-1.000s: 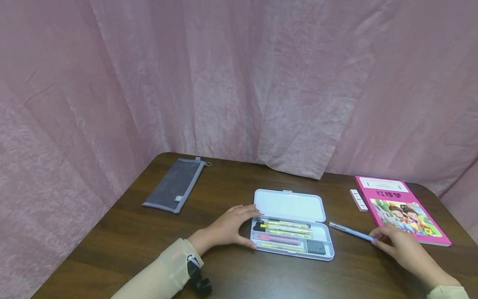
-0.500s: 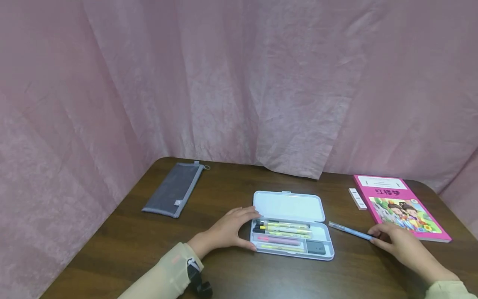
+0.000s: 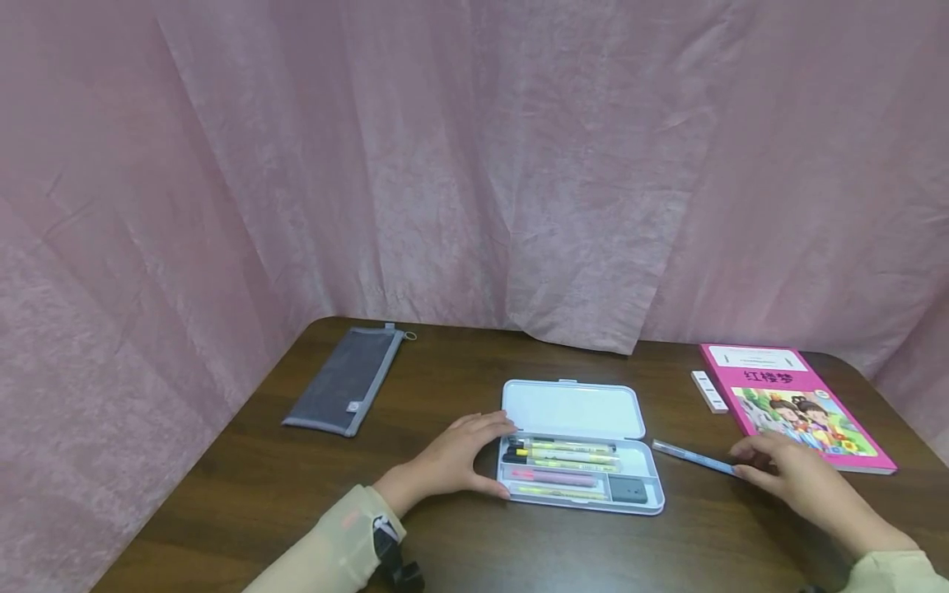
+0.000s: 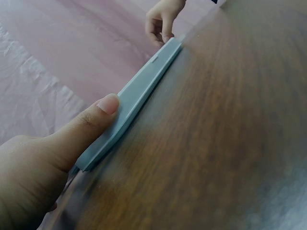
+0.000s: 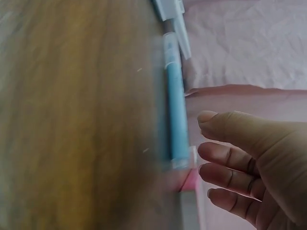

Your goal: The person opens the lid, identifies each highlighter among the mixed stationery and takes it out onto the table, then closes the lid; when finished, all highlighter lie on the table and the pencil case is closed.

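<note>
A pale blue pencil case lies open on the table, holding several yellow-labelled pens, a pink pen and a dark grey block. My left hand spans its left end, thumb along the near wall, fingertips by the hinge. In the left wrist view that thumb presses the case's side. A blue pen lies on the table to the right of the case. My right hand is at the pen's right end; the right wrist view shows its slightly bent fingers apart from the pen.
A pink book lies at the right, with a small white box along its left side. On the left is a grey mesh zip pouch. Pink curtains hang behind the brown wooden table.
The head view has shifted slightly. My right hand has edged a little left at the pen's end. The left hand, the case and the pen have stayed in place.
</note>
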`<action>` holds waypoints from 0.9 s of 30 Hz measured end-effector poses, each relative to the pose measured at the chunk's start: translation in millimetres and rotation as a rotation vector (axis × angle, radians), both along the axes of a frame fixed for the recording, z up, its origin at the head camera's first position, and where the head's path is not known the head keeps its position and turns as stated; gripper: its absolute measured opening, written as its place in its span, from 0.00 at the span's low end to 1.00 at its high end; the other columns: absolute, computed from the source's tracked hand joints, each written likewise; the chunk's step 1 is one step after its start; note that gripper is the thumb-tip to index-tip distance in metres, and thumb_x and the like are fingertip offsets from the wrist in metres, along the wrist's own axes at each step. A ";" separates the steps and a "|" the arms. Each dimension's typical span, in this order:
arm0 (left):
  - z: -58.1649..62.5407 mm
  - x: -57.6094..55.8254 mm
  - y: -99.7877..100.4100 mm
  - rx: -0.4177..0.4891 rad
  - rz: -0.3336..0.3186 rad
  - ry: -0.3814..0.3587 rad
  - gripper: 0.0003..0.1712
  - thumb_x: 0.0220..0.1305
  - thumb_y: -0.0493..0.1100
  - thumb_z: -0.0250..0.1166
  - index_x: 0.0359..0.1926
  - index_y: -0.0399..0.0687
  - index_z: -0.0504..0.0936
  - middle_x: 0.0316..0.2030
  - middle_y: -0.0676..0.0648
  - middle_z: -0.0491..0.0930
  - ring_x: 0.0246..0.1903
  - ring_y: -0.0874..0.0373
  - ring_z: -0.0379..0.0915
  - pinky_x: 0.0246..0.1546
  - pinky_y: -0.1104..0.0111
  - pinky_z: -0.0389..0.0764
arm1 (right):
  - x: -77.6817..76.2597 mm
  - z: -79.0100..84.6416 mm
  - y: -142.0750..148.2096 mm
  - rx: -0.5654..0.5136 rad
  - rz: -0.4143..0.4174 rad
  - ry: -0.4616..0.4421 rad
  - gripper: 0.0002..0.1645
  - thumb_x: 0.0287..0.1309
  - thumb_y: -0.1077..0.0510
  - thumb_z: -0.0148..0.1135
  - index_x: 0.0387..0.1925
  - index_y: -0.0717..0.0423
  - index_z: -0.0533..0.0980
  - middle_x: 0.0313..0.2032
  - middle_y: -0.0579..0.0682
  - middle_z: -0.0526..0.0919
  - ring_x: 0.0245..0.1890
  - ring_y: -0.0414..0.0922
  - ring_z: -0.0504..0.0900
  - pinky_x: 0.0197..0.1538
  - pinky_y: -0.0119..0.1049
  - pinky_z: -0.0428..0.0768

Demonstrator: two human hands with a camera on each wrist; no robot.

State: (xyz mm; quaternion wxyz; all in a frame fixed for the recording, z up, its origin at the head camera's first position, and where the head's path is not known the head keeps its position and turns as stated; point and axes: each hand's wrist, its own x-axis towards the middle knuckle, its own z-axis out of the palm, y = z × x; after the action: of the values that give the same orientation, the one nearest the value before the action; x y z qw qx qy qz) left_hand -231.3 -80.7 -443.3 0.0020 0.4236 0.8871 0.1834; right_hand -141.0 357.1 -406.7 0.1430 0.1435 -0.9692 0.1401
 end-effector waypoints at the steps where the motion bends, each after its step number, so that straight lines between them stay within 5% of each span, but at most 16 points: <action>1: -0.2 0.0 0.0 0.002 0.000 0.000 0.51 0.37 0.80 0.52 0.63 0.62 0.62 0.65 0.54 0.60 0.66 0.61 0.52 0.65 0.56 0.58 | 0.3 2.4 -1.1 -0.003 0.004 -0.007 0.11 0.40 0.57 0.70 0.29 0.48 0.77 0.24 0.33 0.73 0.25 0.23 0.66 0.28 0.27 0.73; 17: -0.6 1.1 0.1 0.007 0.003 0.002 0.52 0.37 0.80 0.52 0.63 0.63 0.62 0.65 0.54 0.60 0.66 0.61 0.53 0.65 0.56 0.58 | -3.8 51.2 -38.2 -0.024 0.046 0.044 0.13 0.42 0.54 0.70 0.33 0.48 0.78 0.27 0.36 0.78 0.25 0.26 0.68 0.26 0.27 0.72; 27: 0.7 0.7 -0.2 0.006 0.006 0.003 0.52 0.37 0.81 0.52 0.63 0.63 0.62 0.65 0.54 0.60 0.66 0.61 0.53 0.65 0.55 0.58 | -13.2 57.2 -76.5 -0.059 0.119 -0.048 0.14 0.44 0.53 0.68 0.36 0.49 0.78 0.31 0.40 0.80 0.30 0.31 0.75 0.31 0.29 0.77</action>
State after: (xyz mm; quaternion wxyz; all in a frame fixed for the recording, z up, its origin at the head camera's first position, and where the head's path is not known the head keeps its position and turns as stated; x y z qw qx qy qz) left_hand -230.6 -81.0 -442.6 -0.0010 0.4214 0.8877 0.1856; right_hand -154.2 280.6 -349.4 0.1154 0.1931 -0.9575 0.1804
